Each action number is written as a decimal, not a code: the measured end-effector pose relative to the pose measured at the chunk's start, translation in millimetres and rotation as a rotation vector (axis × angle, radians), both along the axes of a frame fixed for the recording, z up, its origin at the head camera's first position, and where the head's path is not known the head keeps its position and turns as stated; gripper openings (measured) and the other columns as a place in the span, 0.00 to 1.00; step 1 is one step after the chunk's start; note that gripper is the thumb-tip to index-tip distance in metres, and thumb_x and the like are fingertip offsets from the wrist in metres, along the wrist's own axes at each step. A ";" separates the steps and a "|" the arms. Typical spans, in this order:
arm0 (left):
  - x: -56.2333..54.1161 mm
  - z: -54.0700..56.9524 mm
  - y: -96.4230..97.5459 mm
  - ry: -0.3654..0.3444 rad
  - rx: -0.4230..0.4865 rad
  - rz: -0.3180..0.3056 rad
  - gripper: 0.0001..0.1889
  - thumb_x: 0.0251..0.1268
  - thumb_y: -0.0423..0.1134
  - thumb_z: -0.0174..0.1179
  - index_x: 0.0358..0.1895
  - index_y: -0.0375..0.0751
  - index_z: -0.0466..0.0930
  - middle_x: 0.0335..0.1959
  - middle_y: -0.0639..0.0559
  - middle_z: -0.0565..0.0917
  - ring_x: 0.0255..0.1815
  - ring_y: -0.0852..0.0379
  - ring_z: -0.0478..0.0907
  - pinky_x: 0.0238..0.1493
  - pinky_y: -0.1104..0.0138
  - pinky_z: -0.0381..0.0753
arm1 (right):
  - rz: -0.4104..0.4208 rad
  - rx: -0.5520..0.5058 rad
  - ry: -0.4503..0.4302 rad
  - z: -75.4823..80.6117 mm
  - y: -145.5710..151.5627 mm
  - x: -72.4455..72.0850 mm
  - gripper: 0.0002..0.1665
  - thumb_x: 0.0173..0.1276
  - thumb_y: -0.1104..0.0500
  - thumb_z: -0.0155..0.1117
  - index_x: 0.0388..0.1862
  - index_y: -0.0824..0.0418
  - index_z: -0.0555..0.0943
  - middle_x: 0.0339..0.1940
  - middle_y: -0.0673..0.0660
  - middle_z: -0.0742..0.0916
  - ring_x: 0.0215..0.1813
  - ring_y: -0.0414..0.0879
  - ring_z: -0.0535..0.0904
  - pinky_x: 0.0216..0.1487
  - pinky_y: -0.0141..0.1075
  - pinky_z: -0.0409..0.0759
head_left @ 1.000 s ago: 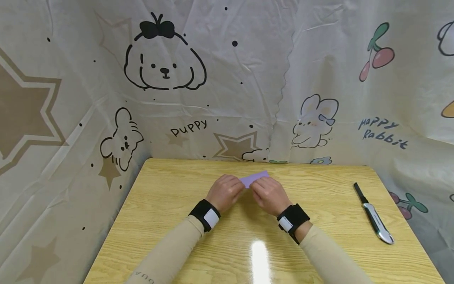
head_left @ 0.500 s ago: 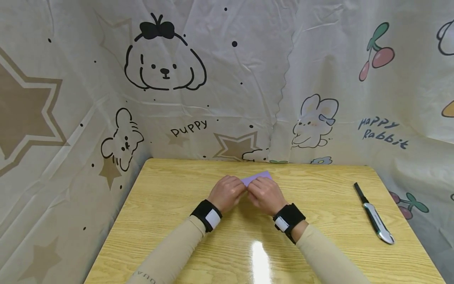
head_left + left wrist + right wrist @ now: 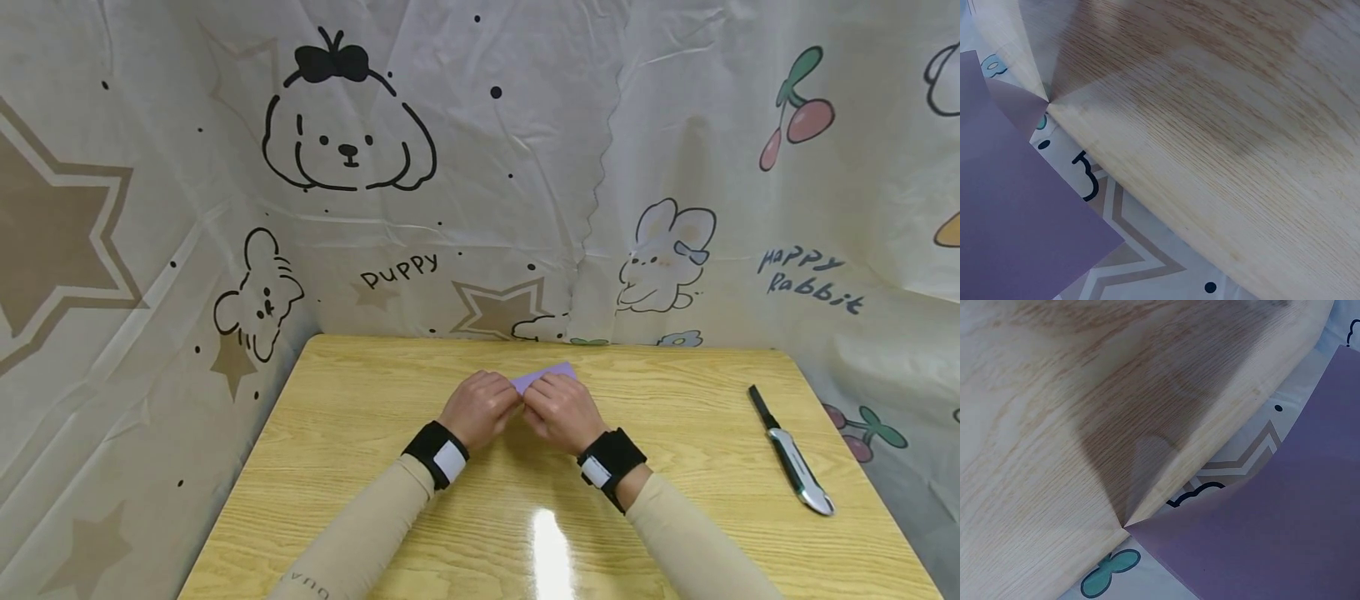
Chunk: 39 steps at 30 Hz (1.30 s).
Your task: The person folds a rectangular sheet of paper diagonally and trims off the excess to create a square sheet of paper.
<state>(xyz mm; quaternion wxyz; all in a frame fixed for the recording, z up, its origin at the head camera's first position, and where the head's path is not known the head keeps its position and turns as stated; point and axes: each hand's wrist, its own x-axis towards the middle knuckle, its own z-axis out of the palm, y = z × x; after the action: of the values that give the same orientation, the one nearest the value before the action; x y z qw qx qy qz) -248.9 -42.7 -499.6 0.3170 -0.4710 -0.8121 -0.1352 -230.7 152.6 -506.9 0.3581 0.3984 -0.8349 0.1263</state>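
Showing pale, creased cloth [image 3: 465,183] behind and on both sides of a light, wood-grained desk [image 3: 360,392]. Bearing a black-outlined dog face [image 3: 348,150], a rabbit [image 3: 663,258], brown stars [image 3: 45,225], pink cherries [image 3: 810,123], and the words "puppy" [image 3: 400,271] and "Happy Rabbit" [image 3: 813,281] on that cloth. Carrying a wavy line [image 3: 597,196] down the back. Reflecting a bright white glare [image 3: 551,550] on the desk's near part.

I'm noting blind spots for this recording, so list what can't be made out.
Purple paper: cut off by the left edge, left wrist view; partly behind the left hand and right hand, head view.
Most fingertips: hidden behind the curled hands, head view.
Lettering on the left sleeve: too small to read surely, head view.
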 end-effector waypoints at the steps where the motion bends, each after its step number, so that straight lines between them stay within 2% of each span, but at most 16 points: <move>1: -0.3 -0.2 -0.5 -0.003 0.001 -0.001 0.02 0.57 0.35 0.69 0.30 0.44 0.84 0.30 0.55 0.85 0.36 0.59 0.82 0.38 0.67 0.79 | 0.000 0.000 0.002 0.0 0.5 -0.2 0.05 0.53 0.63 0.61 0.23 0.55 0.75 0.24 0.49 0.79 0.32 0.46 0.79 0.34 0.36 0.78; 7: -3.2 -1.3 -5.8 -0.007 0.015 -0.002 0.05 0.56 0.32 0.68 0.27 0.45 0.82 0.28 0.56 0.84 0.35 0.60 0.82 0.36 0.68 0.79 | -0.013 0.015 0.021 -0.6 5.3 -2.0 0.07 0.51 0.63 0.64 0.23 0.56 0.74 0.23 0.50 0.80 0.31 0.47 0.79 0.33 0.37 0.77; 13: -6.1 -3.1 -10.3 -0.024 0.007 0.010 0.04 0.58 0.34 0.68 0.28 0.45 0.83 0.29 0.55 0.85 0.35 0.60 0.82 0.37 0.67 0.79 | -0.027 0.020 0.004 -1.3 9.7 -2.8 0.07 0.52 0.63 0.64 0.22 0.56 0.73 0.23 0.50 0.79 0.30 0.47 0.77 0.31 0.37 0.74; 23: -6.4 -3.5 -18.4 -0.029 0.016 0.022 0.04 0.55 0.35 0.71 0.30 0.45 0.84 0.31 0.55 0.86 0.35 0.59 0.82 0.38 0.66 0.80 | -0.047 0.029 0.000 -3.5 19.4 -2.1 0.09 0.52 0.62 0.65 0.23 0.55 0.73 0.23 0.50 0.79 0.29 0.46 0.76 0.30 0.37 0.74; 31: -7.4 -4.4 -25.5 -0.028 0.024 0.027 0.07 0.50 0.34 0.74 0.28 0.45 0.83 0.30 0.56 0.85 0.36 0.59 0.82 0.39 0.66 0.80 | -0.078 0.014 -0.035 -8.0 33.4 -0.4 0.06 0.55 0.63 0.62 0.23 0.57 0.74 0.24 0.50 0.81 0.29 0.47 0.76 0.32 0.39 0.76; 39: -6.2 -4.7 -27.7 -0.048 0.025 0.042 0.05 0.53 0.35 0.72 0.29 0.45 0.83 0.30 0.55 0.85 0.35 0.58 0.82 0.39 0.65 0.80 | -0.073 -0.013 -0.032 -12.3 40.8 0.7 0.06 0.56 0.63 0.60 0.22 0.57 0.75 0.23 0.50 0.81 0.27 0.45 0.75 0.30 0.38 0.75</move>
<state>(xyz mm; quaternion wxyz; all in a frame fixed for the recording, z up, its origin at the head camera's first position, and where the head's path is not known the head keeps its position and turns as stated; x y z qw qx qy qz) -255.1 -70.3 -504.3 0.3059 -0.4466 -0.8274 -0.1499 -230.0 193.4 -519.2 0.3516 0.3635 -0.8537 0.1248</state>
